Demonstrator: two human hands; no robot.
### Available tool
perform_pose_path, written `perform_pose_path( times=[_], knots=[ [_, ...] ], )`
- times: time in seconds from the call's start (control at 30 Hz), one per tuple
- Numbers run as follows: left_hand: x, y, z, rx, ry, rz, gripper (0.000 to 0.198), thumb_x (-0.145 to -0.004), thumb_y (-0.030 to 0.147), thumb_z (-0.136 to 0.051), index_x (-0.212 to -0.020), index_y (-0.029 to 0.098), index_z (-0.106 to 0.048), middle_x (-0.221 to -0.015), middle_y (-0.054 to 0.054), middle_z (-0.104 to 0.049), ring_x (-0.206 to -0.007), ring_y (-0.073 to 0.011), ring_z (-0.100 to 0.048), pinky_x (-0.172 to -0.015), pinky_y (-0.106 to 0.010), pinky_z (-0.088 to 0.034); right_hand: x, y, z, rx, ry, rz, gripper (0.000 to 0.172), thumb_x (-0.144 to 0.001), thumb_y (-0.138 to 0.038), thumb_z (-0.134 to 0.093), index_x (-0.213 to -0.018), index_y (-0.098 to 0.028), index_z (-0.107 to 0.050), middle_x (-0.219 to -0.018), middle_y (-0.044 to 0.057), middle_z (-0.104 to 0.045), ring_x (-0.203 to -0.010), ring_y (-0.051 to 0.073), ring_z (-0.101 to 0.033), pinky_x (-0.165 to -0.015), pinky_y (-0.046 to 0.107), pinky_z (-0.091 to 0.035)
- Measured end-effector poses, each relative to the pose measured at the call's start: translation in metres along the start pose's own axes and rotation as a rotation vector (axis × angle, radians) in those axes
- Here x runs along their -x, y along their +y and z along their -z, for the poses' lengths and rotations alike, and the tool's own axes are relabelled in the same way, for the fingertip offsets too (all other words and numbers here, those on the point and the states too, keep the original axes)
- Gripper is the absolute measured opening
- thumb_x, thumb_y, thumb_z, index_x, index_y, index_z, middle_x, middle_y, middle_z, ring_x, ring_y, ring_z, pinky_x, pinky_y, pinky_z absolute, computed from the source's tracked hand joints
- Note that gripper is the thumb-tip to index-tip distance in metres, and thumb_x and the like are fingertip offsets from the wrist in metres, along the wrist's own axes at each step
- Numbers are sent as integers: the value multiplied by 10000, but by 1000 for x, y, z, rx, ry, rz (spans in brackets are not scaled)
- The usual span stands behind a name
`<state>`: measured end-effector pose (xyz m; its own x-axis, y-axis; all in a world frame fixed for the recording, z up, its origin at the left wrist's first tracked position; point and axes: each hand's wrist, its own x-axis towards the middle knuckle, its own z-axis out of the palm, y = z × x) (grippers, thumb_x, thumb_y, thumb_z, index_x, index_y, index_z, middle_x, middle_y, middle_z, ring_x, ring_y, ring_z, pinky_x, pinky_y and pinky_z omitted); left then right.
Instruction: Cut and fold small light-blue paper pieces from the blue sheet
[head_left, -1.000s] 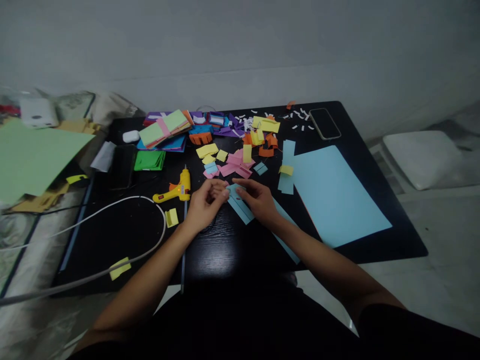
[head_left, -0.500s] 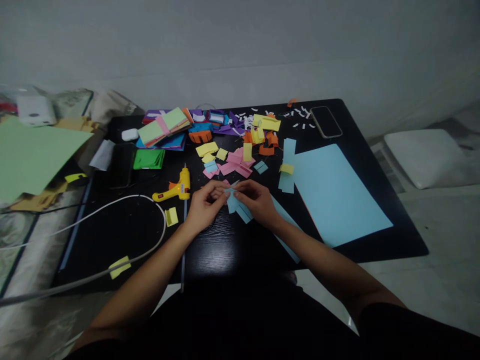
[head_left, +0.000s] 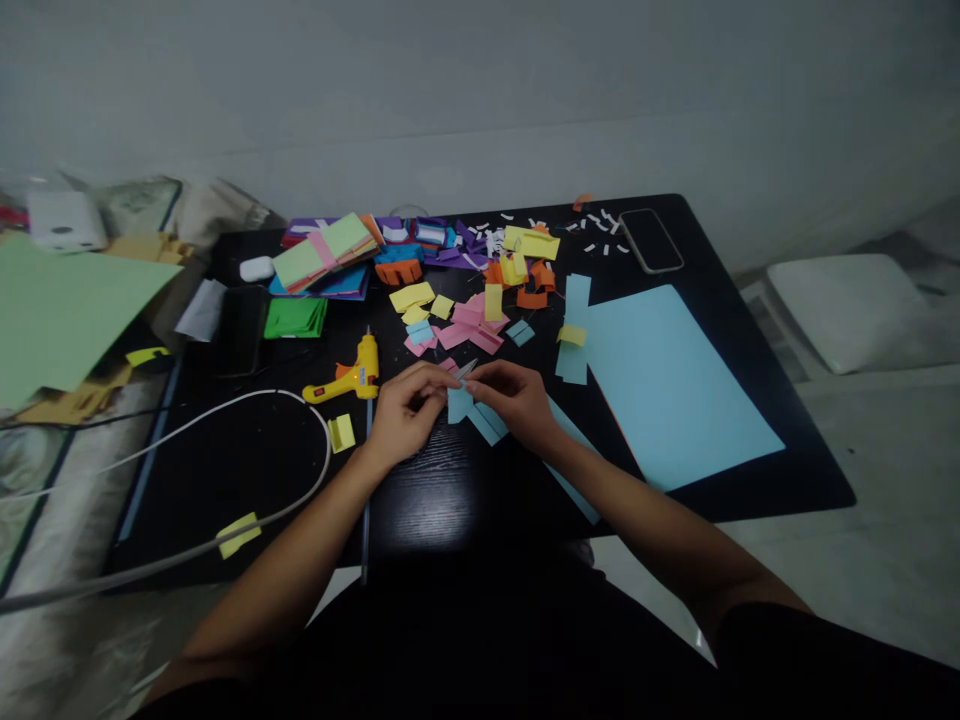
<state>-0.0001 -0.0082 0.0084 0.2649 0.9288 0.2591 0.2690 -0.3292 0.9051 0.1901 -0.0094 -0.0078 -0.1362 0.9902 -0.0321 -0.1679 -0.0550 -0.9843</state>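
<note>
Over the middle of the dark table, my left hand point(head_left: 407, 412) and my right hand point(head_left: 517, 402) are close together. Between their pinched fingertips is a small light blue paper piece point(head_left: 459, 405), held at its upper edge. Pointed scissors blades point(head_left: 468, 368) show just beyond the fingertips; the handles are hidden. Beside my right hand, under its fingers, lies another folded blue paper piece point(head_left: 489, 425). A long blue paper strip point(head_left: 574, 465) runs beneath my right wrist. Pink paper pieces point(head_left: 472, 325) lie scattered beyond both hands.
A yellow glue gun point(head_left: 352, 375) lies left of my left hand. A white cable point(head_left: 326, 450) loops across the table's left side. Large blue sheets point(head_left: 679, 390) and a phone point(head_left: 651, 241) are at right. Stacked coloured paper point(head_left: 330, 252) sits at the back left.
My fingertips have parted slightly, the left thumb drawing back, and more of the scissors blades shows. The small blue piece stays between my hands, slightly shifted left.
</note>
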Motion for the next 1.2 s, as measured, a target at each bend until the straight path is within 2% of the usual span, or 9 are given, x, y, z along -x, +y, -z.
perform_pose_path(
  times=[0.1,0.2,0.3,0.43,0.63,0.8,1.0,1.1,1.2],
  knots=[
    [2,-2,0,53,-17,-4,69,-902,224,-628,-927,189,-682,-937,-49,-685,-783,-156,-639,-699,-283,-516,1,3,-2,5,33,9,281,-731,-389,-875,-883,-205,-728,-883,26,-766,-832,174,-725,-841,336,-596],
    [3,-6,-3,48,19,70,135,-906,297,-677,-984,191,-646,-842,-14,-665,-690,-126,-607,-659,-255,-508,3,4,-4,21,57,12,343,-724,-417,-880,-943,-212,-712,-936,41,-778,-897,194,-745,-882,361,-607],
    [2,-6,-6,-24,35,105,181,-920,359,-683,-985,190,-679,-795,-7,-682,-682,-128,-613,-660,-252,-508,4,3,-5,36,58,31,331,-750,-423,-863,-962,-217,-713,-941,42,-785,-913,200,-755,-889,364,-610],
    [0,-3,-5,-77,40,63,181,-943,367,-659,-923,193,-706,-787,-7,-700,-681,-132,-616,-668,-258,-509,4,2,-4,53,36,28,295,-772,-416,-845,-964,-220,-738,-944,39,-785,-915,198,-751,-896,360,-603],
    [1,-4,-3,-162,26,29,213,-966,387,-622,-913,196,-700,-786,-8,-685,-690,-142,-606,-683,-263,-500,3,2,-4,111,-24,10,255,-801,-458,-803,-870,-218,-751,-843,15,-757,-803,179,-704,-782,324,-580],
    [2,-5,-1,-257,-6,-14,204,-993,361,-575,-923,198,-678,-829,-17,-686,-735,-154,-615,-716,-271,-493,3,-2,-4,130,-35,13,252,-809,-453,-796,-839,-207,-744,-807,4,-728,-755,159,-665,-747,301,-545],
    [2,-4,-2,-236,-6,31,233,-1019,366,-511,-932,198,-647,-824,-21,-680,-739,-159,-624,-720,-280,-498,3,0,-6,125,-27,2,301,-803,-494,-794,-827,-202,-726,-778,2,-712,-725,155,-651,-722,297,-543],
    [2,-5,-4,-125,-23,84,213,-968,403,-603,-1040,206,-633,-834,-6,-687,-708,-147,-626,-672,-262,-499,1,3,-5,94,-10,4,322,-794,-514,-795,-840,-206,-714,-787,8,-715,-735,161,-664,-728,303,-563],
    [2,-8,-5,-68,-84,131,240,-888,425,-715,-982,212,-654,-763,14,-669,-666,-141,-611,-626,-251,-487,-1,6,-3,56,21,9,318,-787,-506,-798,-852,-213,-694,-822,13,-717,-780,174,-689,-777,322,-583]
  ],
)
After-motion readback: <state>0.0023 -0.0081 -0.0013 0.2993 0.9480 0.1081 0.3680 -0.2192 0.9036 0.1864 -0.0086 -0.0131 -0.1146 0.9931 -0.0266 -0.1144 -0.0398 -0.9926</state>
